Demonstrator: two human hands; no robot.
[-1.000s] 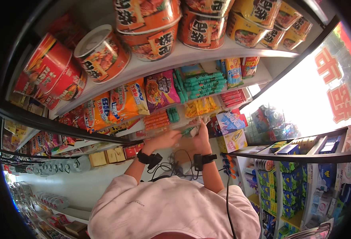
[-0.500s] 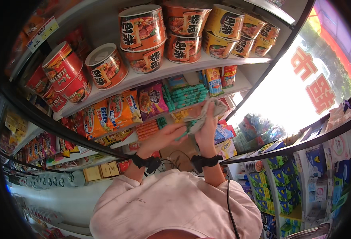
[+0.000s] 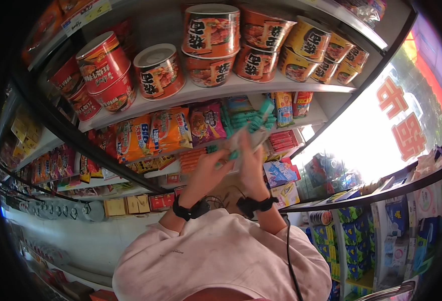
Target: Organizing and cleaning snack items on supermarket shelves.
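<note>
In front of the shelves, my left hand (image 3: pixel 210 169) is closed on the lower end of a long green-wrapped stick (image 3: pixel 233 155), apparently a snack. My right hand (image 3: pixel 251 168) is closed around a greyish cloth (image 3: pixel 245 136), which is blurred and covers the stick's middle. What looks like the stick's upper end sticks out beyond the cloth, in front of a pile of similar green sticks (image 3: pixel 242 119) on the shelf. A black band circles each wrist. Beside the pile lie a purple snack bag (image 3: pixel 207 122) and orange snack bags (image 3: pixel 169 129).
Stacked instant noodle tubs (image 3: pixel 211 31) fill the upper shelf (image 3: pixel 201 95). Pink-red sticks (image 3: pixel 283 140) lie lower right, above blue and yellow packets (image 3: pixel 282 173). Bright glass (image 3: pixel 366 115) with red lettering is at the right, over shelves of green-and-blue packs (image 3: pixel 354 220). A black cable (image 3: pixel 288 251) runs down my right side.
The view has shifted, so the shelves appear farther right. My right hand and the cloth have moved down toward my left hand, and more green wrapping shows beyond the cloth.
</note>
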